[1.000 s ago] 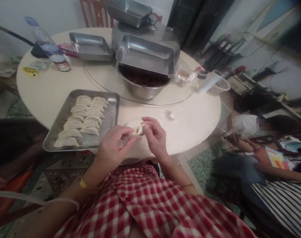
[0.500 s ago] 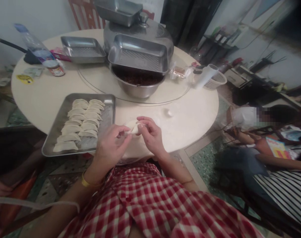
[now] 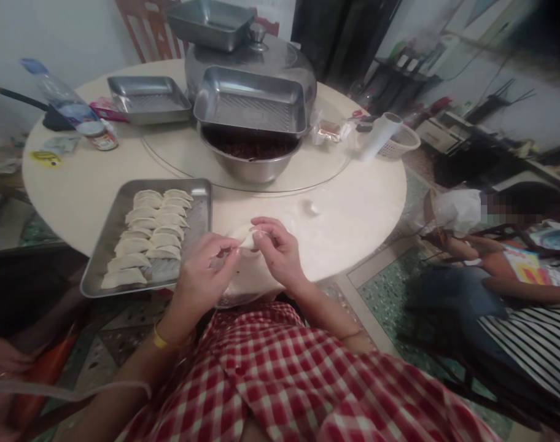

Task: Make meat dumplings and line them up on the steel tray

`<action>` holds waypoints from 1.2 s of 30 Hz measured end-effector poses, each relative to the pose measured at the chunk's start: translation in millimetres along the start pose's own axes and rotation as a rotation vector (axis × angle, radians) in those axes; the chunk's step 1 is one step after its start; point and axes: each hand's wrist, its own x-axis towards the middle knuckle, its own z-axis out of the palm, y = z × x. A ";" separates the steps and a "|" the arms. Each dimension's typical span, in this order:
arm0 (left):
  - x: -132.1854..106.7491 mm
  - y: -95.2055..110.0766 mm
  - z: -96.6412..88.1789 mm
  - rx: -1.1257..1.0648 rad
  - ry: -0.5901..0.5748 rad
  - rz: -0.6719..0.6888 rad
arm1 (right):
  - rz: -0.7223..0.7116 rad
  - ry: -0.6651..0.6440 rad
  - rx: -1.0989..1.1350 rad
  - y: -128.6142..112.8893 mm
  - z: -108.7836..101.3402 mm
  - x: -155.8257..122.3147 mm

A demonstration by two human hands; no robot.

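A pale folded dumpling (image 3: 248,241) is held between both hands over the table's front edge. My left hand (image 3: 207,261) pinches its left end between thumb and fingers. On the other end, the thumb and fingers of my right hand (image 3: 279,250) press the dough together. Just left of my hands, a metal tray (image 3: 198,228) carries two columns of folded dumplings (image 3: 135,245). Behind my hands stands a steel bowl (image 3: 255,170) of dark filling (image 3: 243,149), partly covered by an empty metal pan (image 3: 252,101). A small white lump (image 3: 313,209) lies right of my hands.
On the round table (image 3: 353,202) are a plastic bottle (image 3: 61,92), a jar (image 3: 98,136), another metal pan (image 3: 151,107), a large lidded pot (image 3: 284,58), a clear roll (image 3: 382,135) and a basket (image 3: 402,144). A seated person (image 3: 519,301) is at the right; another person's hand (image 3: 6,359) shows lower left.
The view has shifted slightly. My left fingers have closed in on the dumpling's end, while my right hand keeps its pinch. The tray's dumplings look the same.
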 end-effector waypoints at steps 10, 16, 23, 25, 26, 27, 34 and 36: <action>4.3 -1.6 -5.1 -0.254 -0.014 -0.328 | -0.206 0.010 -0.077 -9.5 -3.7 -5.9; 9.1 0.4 -11.6 -0.163 -0.059 -0.200 | -0.242 0.021 -0.206 -11.9 -1.6 -6.4; 11.0 3.6 -15.9 -0.159 -0.129 -0.150 | -0.361 -0.039 -0.201 -13.3 1.6 -6.5; 11.0 4.1 -17.5 -0.161 -0.133 -0.152 | -0.358 -0.076 -0.197 -13.8 2.1 -7.1; 10.8 4.3 -18.2 -0.155 -0.133 -0.158 | -0.349 -0.095 -0.198 -13.9 2.1 -7.5; 10.5 4.4 -18.8 -0.148 -0.133 -0.164 | -0.340 -0.112 -0.201 -14.1 1.9 -7.8; 8.0 3.1 -19.7 -0.119 -0.087 -0.174 | -0.343 -0.162 -0.196 -16.3 0.7 -8.3; 7.5 3.4 -18.9 -0.100 -0.079 -0.125 | -0.361 -0.151 -0.196 -16.9 1.8 -8.0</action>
